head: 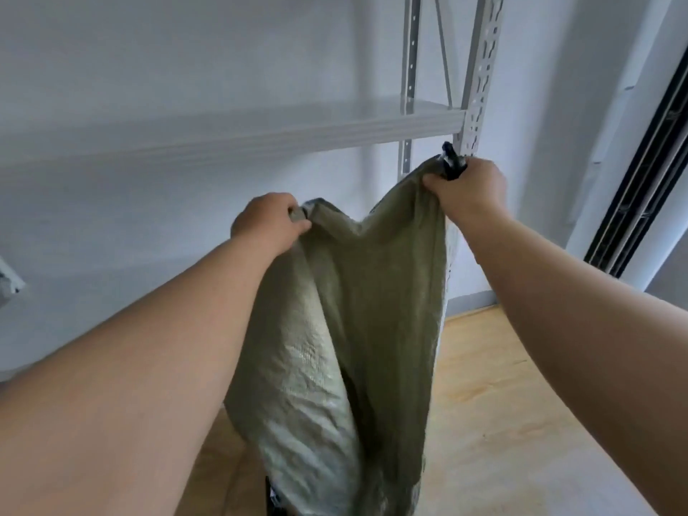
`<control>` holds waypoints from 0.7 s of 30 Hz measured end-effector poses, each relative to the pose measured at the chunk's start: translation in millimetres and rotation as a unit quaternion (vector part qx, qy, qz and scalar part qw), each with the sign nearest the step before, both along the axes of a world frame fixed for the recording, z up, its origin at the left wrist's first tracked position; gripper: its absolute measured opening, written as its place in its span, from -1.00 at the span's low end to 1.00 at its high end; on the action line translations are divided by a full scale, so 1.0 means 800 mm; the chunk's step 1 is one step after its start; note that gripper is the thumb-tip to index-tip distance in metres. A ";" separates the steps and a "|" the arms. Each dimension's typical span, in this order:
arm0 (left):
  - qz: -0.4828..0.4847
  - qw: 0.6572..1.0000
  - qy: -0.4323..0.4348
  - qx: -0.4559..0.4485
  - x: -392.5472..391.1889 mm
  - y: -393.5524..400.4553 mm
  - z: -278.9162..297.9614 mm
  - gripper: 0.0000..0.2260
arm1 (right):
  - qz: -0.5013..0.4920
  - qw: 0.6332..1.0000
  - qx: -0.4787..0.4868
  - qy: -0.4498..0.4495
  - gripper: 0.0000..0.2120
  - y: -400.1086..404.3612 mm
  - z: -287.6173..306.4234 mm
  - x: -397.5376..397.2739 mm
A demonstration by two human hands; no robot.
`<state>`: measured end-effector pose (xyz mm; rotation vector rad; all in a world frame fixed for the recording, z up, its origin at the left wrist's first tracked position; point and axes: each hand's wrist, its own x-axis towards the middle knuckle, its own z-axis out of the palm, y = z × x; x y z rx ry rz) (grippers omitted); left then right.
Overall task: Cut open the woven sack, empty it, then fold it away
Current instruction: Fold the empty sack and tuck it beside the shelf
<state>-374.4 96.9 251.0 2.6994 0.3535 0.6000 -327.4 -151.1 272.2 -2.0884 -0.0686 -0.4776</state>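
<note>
Overhead, grey shelf [231,137]; wooden floor [521,404]; white wall [149,50].

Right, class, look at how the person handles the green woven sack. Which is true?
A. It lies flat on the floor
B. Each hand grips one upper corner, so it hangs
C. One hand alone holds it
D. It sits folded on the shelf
B: the left hand and the right hand each grip an upper corner of the sack, which hangs down toward the wooden floor.

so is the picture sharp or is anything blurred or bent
Head view: the grey metal shelf is smeared by blur, the slotted upright bends from wide-angle distortion, the olive-green woven sack stays fairly sharp with soft sheen low down; even daylight, no hard shadows.
</note>
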 end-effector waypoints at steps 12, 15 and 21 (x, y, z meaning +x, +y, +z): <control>-0.190 0.970 0.123 -0.086 -0.011 -0.029 0.010 -0.63 | 0.122 0.986 -0.028 0.107 -0.89 0.046 -0.029 -0.010; -0.119 0.948 0.287 0.076 -0.013 -0.001 -0.008 -0.74 | 0.048 0.995 0.001 0.090 -0.83 0.016 -0.033 -0.003; -0.143 0.940 0.301 0.077 0.011 -0.025 -0.023 -0.72 | -0.065 0.993 0.030 0.090 -0.80 -0.067 -0.049 0.011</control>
